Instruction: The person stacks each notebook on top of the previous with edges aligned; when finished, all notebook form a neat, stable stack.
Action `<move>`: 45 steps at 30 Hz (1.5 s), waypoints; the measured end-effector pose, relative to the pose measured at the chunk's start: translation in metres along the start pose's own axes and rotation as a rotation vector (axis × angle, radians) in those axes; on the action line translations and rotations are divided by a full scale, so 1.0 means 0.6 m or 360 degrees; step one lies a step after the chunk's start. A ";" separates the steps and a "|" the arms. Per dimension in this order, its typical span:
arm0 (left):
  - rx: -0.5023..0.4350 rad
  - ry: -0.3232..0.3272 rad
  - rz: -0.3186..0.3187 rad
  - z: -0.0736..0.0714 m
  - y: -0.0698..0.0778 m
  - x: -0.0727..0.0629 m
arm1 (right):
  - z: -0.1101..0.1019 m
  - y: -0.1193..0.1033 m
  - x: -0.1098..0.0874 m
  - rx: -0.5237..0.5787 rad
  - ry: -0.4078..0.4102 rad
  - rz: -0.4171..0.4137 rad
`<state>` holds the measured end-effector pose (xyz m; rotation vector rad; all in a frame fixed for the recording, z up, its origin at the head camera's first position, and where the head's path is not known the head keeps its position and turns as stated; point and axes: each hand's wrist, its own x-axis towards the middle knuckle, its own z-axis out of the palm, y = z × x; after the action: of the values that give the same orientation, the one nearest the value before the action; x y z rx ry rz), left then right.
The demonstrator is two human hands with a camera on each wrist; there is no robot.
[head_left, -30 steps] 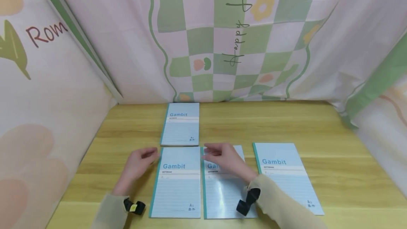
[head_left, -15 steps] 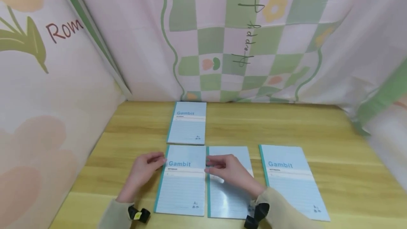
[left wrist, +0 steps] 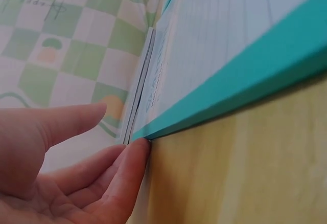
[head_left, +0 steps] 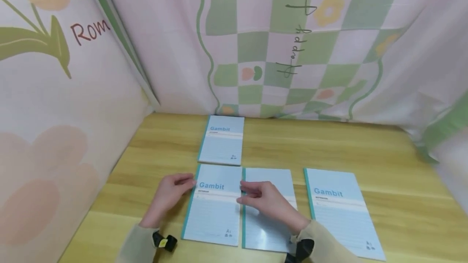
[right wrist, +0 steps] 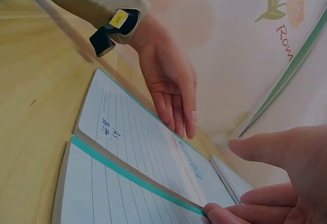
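A light-blue notebook (head_left: pixel 215 214) marked "Gambit", with a teal spine, lies flat at the front left of the group. My left hand (head_left: pixel 170 194) touches its spine side near the top; in the left wrist view the fingertips (left wrist: pixel 138 150) meet the teal spine, thumb raised. On its opposite edge, my right hand (head_left: pixel 268 202) rests its fingertips at the seam with a second notebook (head_left: pixel 263 230), which that hand and sleeve partly cover. The right wrist view shows the right thumb (right wrist: pixel 260 150) lifted away from the cover. Neither hand grips anything.
Directly behind the front-left notebook lies another matching notebook (head_left: pixel 222 147), near the back curtain (head_left: pixel 256 48). One more notebook (head_left: pixel 340 214) lies at the right, apart from the rest. Wood-grain tabletop (head_left: pixel 329 145) surrounds them, with a printed cloth wall (head_left: pixel 91 104) at the left.
The head view has shifted, so the whole scene sits further right. Both hands have moved a little nearer to me along the front-left notebook's edges. The notebooks' layout looks the same.
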<state>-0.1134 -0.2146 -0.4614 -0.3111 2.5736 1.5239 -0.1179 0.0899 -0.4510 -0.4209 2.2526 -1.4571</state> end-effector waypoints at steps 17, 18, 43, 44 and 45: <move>-0.0082 -0.0059 -0.0066 0.007 -0.005 0.016 | 0.000 0.003 -0.002 0.0075 -0.0022 -0.0049; -0.0073 -0.0062 -0.0058 0.007 -0.006 0.016 | -0.001 0.002 -0.003 0.0079 -0.0027 -0.0054; -0.0341 -0.0197 0.0021 -0.002 -0.004 0.017 | -0.006 0.009 -0.004 0.0148 0.0081 0.0037; -0.0351 -0.0199 0.0029 -0.002 -0.002 0.017 | -0.007 0.009 -0.003 0.0146 0.0100 0.0050; -0.0364 -0.0203 0.0038 -0.002 -0.001 0.017 | -0.007 0.009 -0.003 0.0145 0.0112 0.0061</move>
<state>-0.1233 -0.2170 -0.4636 -0.1997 2.3189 1.7880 -0.1188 0.0962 -0.4542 -0.3005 2.2251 -1.5705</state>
